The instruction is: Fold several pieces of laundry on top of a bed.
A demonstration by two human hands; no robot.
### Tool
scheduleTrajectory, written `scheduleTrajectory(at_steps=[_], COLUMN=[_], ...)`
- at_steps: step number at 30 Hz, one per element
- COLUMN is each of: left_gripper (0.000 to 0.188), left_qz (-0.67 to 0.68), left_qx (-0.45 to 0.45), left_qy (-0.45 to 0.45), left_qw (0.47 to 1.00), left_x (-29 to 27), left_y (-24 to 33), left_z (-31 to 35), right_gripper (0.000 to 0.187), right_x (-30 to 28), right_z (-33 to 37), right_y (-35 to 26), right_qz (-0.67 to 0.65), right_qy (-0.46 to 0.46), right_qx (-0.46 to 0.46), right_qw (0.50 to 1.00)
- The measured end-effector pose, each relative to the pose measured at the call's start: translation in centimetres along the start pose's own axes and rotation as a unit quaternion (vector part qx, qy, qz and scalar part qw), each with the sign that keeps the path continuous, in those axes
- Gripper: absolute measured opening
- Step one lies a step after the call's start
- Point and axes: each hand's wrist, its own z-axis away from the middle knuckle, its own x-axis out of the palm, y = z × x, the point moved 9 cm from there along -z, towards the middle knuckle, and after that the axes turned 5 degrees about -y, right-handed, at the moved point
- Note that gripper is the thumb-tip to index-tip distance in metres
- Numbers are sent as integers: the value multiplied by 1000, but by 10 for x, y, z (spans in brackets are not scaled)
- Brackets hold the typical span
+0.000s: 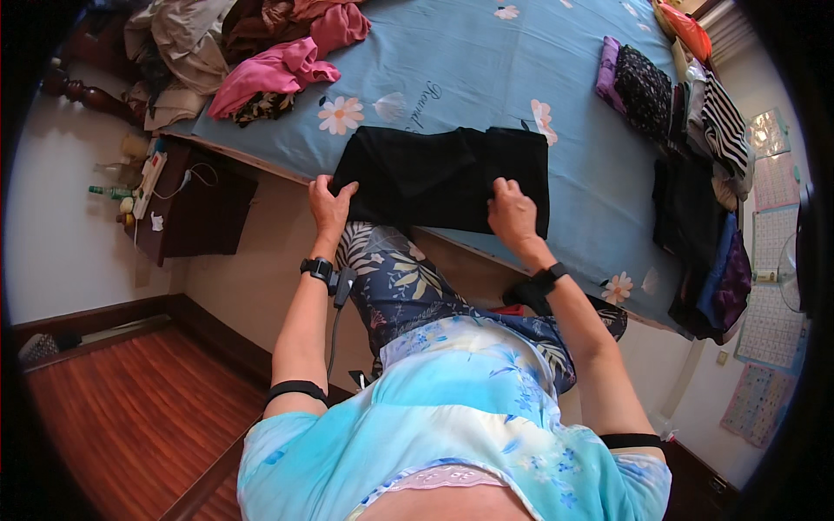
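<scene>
A black folded garment (426, 178) lies in a flat rectangle at the near edge of the bed, its right part folded over in a separate layer. My left hand (330, 208) grips its near left corner, thumb on the cloth and fingers at the edge. Toward the near right side, my right hand (514, 213) has its fingers curled and pinching the black cloth. What kind of garment it is cannot be made out in this folded state. Both wrists wear black bands.
The bed has a blue flowered sheet (469, 69). A loose heap with a pink cloth (278, 74) lies at the far left. Folded clothes, including a striped one (725, 122), line the right edge. A dark bedside cabinet (204, 208) stands left; patterned trousers (400, 269) cover my legs.
</scene>
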Motion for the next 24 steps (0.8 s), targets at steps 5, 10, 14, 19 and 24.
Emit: scheduleTrajectory(at_steps=[5,10,14,19,24], left_gripper=[46,45,41,32,36], left_qz=[2,10,9,202,169], left_qx=[5,-7,-3,-66,51], left_qy=[21,-5,-8,-76,-117], left_qw=[1000,1000,1000,974,977], left_x=[-1,2,4,7,-6], left_y=[-7,-6,-17,-9,90], left_z=[3,1,-3,-8,-10], right_gripper=[19,18,20,28,39], right_x=[-2,13,11,4,2], right_z=[0,11,12,10,13], right_y=[-10,-25,-23,-18,-1], right_qz=[-9,39,-5,-59,-220], right_qy=[28,7,-16,-31,-26], right_qx=[3,-45,-10,13,49], right_qw=[1000,998,1000,998,974])
